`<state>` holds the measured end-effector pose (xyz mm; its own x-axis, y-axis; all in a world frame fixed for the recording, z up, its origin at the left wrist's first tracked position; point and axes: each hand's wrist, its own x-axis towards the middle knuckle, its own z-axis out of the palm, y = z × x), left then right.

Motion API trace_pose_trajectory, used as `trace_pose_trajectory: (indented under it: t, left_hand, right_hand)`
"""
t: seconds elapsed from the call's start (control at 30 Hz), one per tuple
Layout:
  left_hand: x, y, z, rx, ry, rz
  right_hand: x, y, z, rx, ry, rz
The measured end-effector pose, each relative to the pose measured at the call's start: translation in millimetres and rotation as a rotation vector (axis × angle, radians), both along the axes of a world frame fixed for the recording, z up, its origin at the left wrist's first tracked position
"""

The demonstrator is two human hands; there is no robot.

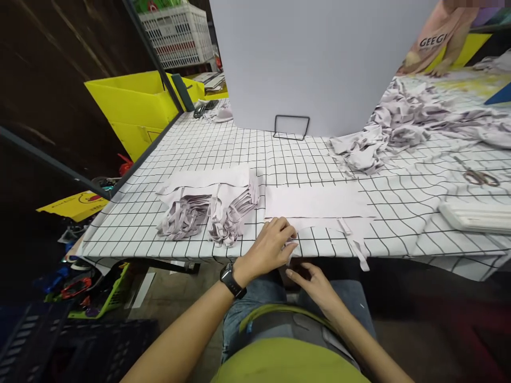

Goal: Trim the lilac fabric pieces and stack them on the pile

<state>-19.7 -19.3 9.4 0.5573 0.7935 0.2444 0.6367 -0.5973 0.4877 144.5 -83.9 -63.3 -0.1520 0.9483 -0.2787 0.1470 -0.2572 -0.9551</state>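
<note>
A pale pinkish fabric piece (315,201) lies flat near the front edge of the table, its long dark-lined lower edge towards me. One narrow fabric strap (355,246) hangs from its right part over the table edge. My left hand (275,244), with a dark watch on the wrist, is closed at the piece's lower left corner, pinching a strap that is mostly hidden under the fingers. Just below the table edge is my right hand (315,284), thumb and fingers apart, with nothing visible in it. Left of the piece sits a stack of similar strapped pieces (209,199).
A large white board (311,64) stands on a wire stand (291,127) at the back. Tangled fabric (399,119), scissors (481,177) and a white slab-like object (479,217) lie to the right. A yellow box (131,106) is at left. Another person (443,40) works at back right.
</note>
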Motion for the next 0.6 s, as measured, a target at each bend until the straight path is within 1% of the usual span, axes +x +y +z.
trace_pose_trajectory:
  t: [0.1, 0.23, 0.33, 0.43, 0.53, 0.6]
  left_hand:
    - [-2.3, -3.9, 0.3, 0.007, 0.054, 0.000]
    - [-4.0, -6.7, -2.1, 0.019, 0.040, 0.006]
    - [-4.5, -7.2, -6.9, 0.026, 0.007, 0.013]
    - [-4.9, -6.6, -11.3, 0.037, -0.017, 0.017]
    - [-5.9, -5.4, -12.9, 0.044, -0.019, 0.009]
    - [-6.6, -4.5, -12.6, 0.041, -0.014, 0.000]
  right_hand:
    - [9.8, -11.7, 16.1, 0.030, -0.001, 0.099]
    - [34.9, -40.2, 53.1, -0.024, -0.035, 0.241]
    - [55.4, -60.6, 78.2, -0.062, -0.140, 0.271]
    - [69.3, -73.8, 92.8, -0.134, -0.161, 0.213]
    - [76.2, -81.8, 101.4, -0.179, -0.141, 0.051]
    - [77.8, -84.3, 107.8, -0.196, -0.098, 0.009]
